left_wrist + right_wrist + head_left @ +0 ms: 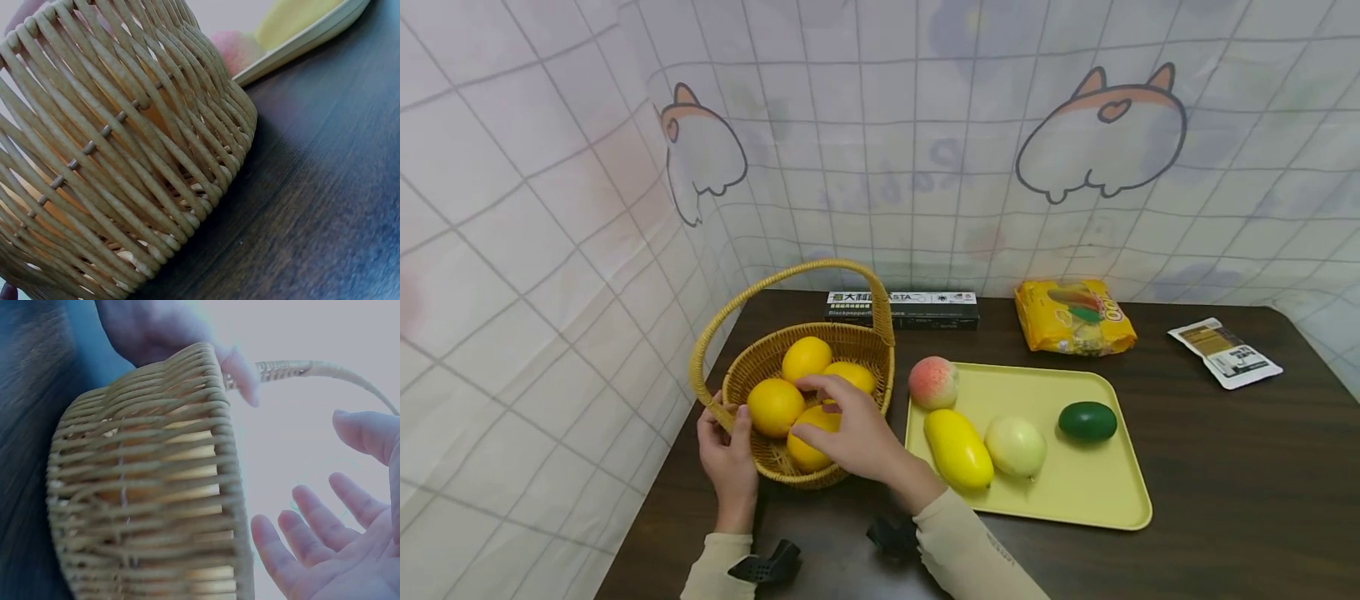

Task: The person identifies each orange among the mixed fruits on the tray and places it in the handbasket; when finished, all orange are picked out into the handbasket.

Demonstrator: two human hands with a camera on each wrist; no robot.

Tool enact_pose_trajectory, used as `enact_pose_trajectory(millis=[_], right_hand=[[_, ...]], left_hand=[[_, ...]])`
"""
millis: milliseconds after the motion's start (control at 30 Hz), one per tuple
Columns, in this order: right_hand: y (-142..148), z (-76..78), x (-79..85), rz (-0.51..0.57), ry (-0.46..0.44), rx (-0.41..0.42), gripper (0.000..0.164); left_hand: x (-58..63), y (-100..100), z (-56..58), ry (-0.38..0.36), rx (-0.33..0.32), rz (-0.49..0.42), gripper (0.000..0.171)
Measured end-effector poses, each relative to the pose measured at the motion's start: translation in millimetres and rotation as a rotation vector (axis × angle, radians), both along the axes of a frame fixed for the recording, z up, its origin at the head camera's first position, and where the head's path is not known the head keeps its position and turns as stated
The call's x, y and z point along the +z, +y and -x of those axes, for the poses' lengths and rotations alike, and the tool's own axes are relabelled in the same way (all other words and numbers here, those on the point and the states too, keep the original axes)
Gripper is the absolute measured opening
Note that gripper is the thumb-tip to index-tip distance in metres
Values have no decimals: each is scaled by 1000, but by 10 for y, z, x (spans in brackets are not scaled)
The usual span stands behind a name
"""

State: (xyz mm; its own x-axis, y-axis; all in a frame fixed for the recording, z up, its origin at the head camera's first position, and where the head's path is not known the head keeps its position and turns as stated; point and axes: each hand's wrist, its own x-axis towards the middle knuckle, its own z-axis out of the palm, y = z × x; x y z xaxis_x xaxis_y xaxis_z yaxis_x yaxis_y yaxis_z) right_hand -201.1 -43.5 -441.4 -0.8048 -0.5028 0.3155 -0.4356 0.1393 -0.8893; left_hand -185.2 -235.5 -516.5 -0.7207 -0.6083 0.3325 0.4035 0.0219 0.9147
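Note:
A wicker basket (886, 367) with a tall arched handle stands at the left of the dark table. Several round yellow-orange fruits (775, 407) lie inside it. My left hand (730, 462) grips the basket's left rim near the foot of the handle, thumb over the edge and fingers outside. Over the basket's right part, my right hand (857, 429) is spread above the fruits, hiding some of them. In the right wrist view the right hand (337, 544) has its fingers apart with nothing between them, beside the woven wall. The left wrist view is mostly basket side (125, 144).
A yellow tray (1075, 492) right of the basket carries a peach (933, 382), a long yellow fruit (958, 450), a pale green fruit (1016, 447) and a dark green oval fruit (1087, 422). Behind are a pasta box (932, 310), a yellow snack bag (1073, 317) and a small pouch (1227, 353).

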Motion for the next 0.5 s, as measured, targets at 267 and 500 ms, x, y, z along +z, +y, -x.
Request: enact_pose_trajectory(millis=[267,500], right_hand=[[299,-294,-117,18,43,-38,39],[421,-471,-145,45,119,-64,31]], left_hand=[[282,126,-134,-54,113,160,29],[321,157,-157,-92,122,164,28]])
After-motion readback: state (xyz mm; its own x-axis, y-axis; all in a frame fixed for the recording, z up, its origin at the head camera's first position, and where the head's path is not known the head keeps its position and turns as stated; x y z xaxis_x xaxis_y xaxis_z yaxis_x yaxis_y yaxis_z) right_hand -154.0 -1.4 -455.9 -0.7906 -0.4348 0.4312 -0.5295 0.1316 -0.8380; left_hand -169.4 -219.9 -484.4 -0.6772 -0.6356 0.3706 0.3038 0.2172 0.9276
